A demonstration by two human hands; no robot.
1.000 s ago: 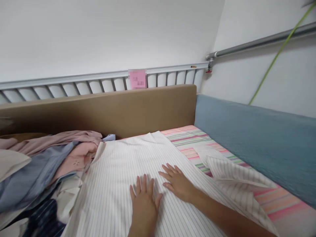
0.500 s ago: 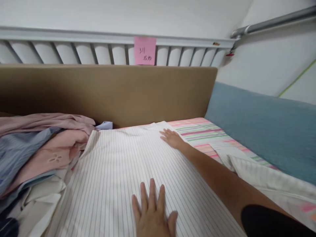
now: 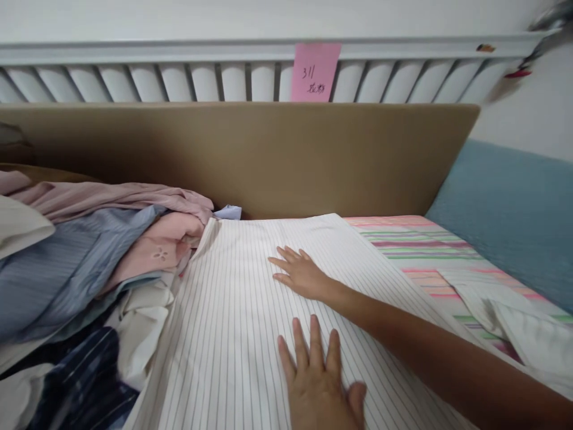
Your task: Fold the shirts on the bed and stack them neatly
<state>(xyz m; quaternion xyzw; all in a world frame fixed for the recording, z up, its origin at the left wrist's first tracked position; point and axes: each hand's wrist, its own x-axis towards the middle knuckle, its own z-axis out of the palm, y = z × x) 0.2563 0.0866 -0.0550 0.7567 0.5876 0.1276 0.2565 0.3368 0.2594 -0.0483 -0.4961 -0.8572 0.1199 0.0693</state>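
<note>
A white, thinly striped cloth (image 3: 233,298) lies spread out in front of me, mostly smooth, with slight wrinkles near its far edge. On its nearer part rests my left hand (image 3: 320,382), palm down with the fingers spread. My right hand (image 3: 302,273) reaches in from the right and lies flat on the far middle of the cloth, fingers apart. Neither hand grasps anything. The cloth's near edge is out of view.
Heaped clothes crowd the left, among them a blue striped garment (image 3: 67,257) and a pink one (image 3: 150,254). A brown board (image 3: 277,161) stands behind, below a white radiator (image 3: 201,80) with a pink note (image 3: 316,71). White fabric (image 3: 532,328) lies right, before a blue-green panel (image 3: 514,203).
My right hand has slid from the cloth's far right edge toward its middle. My left hand stays flat on the near part. The view has turned left, showing more of the heaped clothes.
</note>
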